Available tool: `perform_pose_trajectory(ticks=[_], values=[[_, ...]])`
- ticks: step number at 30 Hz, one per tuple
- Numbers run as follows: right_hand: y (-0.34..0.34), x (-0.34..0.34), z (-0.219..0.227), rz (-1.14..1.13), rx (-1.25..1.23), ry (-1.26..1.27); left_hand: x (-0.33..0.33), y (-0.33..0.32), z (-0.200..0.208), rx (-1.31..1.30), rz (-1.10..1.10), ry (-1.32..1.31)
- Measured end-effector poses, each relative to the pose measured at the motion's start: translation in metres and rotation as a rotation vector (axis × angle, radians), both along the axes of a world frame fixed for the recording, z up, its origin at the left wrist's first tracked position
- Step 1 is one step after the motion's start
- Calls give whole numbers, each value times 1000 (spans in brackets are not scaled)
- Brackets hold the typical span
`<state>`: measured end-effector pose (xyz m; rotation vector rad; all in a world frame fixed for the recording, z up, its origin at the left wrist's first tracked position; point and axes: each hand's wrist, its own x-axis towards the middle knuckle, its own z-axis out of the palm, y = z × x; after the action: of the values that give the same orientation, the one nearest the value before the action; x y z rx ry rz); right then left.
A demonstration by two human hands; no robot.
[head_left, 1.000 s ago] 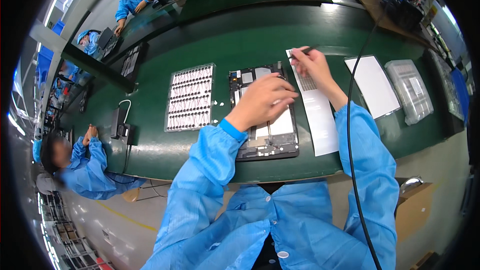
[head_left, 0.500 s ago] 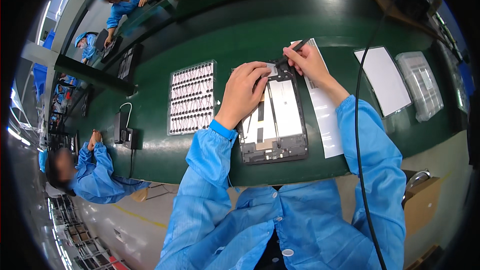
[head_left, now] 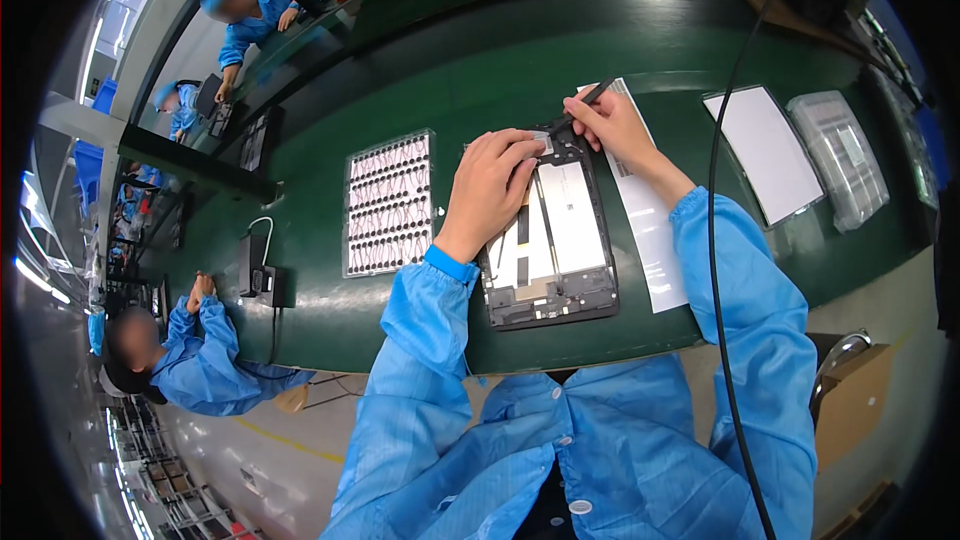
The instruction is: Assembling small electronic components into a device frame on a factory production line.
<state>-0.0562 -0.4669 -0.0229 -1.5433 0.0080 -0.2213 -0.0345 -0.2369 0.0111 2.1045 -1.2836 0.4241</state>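
Observation:
An opened tablet (head_left: 575, 230) lies flat on the green bench in front of me, its white inner panel, flat cables and black frame exposed. My left hand (head_left: 489, 188) rests over its upper left part. The fingers are bent and drawn together beside a small silvery patch (head_left: 543, 143) near the top edge; whatever they pinch is hidden. At the tablet's upper right corner, my right hand (head_left: 615, 128) grips a slim black tool (head_left: 597, 93) like a pen. The tool slants with its upper end to the right; its working tip is too small to make out.
Left of the tablet sits a clear tray (head_left: 390, 202) of small black wired parts. A white strip sheet (head_left: 650, 240), a white sheet (head_left: 768, 155) and a clear plastic case (head_left: 838, 162) lie rightward. A black cable (head_left: 714, 270) hangs across the view. Co-workers sit at left.
The view has shifted slightly. Both hands stay at the tablet's top end with almost no movement, and the black tool remains in my right hand.

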Motion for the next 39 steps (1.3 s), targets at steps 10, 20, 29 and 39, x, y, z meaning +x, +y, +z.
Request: perform_pose_trajectory(ticks=[10, 20, 29, 39], values=[[2, 1, 0, 2, 3, 15, 0, 2, 1, 35, 6, 13], [0, -1, 0, 27, -68, -15, -2, -1, -1, 6, -16, -16], [10, -6, 1, -120, -222, -145, -4, 1, 0, 116, -29, -30], [4, -5, -9, -243, -118, -231, 17, 50, 17, 7, 72, -19]])
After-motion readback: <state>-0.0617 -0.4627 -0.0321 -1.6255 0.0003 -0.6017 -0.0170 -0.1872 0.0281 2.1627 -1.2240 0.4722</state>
